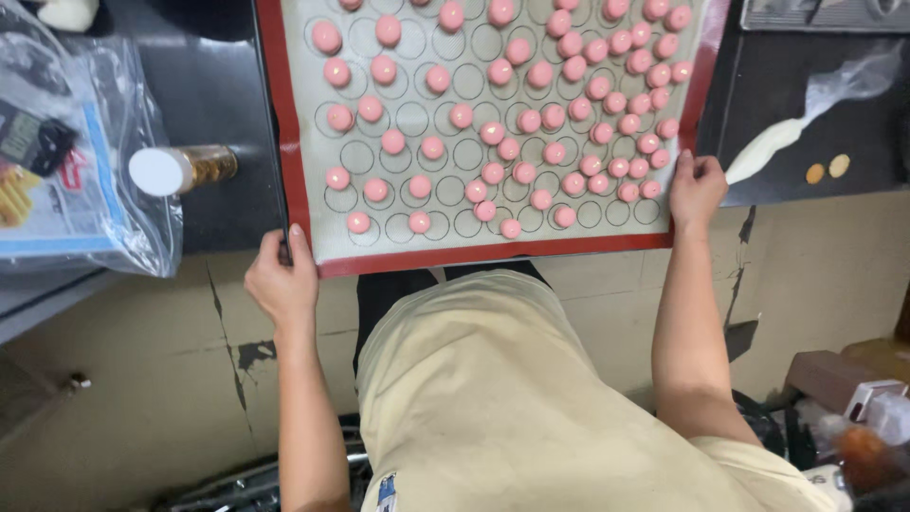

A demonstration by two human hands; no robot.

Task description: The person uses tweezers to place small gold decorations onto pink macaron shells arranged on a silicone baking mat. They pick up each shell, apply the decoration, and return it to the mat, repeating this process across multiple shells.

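While both near corners are gripped, a baking tray [284, 114] lined with a red-edged mat [493, 248] is held across the upper middle of the frame.

At far left, a clear plastic bag [133, 190] and a white-capped jar [180, 169] are seen on the dark counter [213, 85]. The left hand [282, 280] is clamped on the tray's lower-left corner. Pink piped rounds [531, 120] are spread over the mat's printed circles, crowded toward the right. The right hand [697, 188] is closed on the lower-right corner. A white piping bag [806, 118] lies at upper right.
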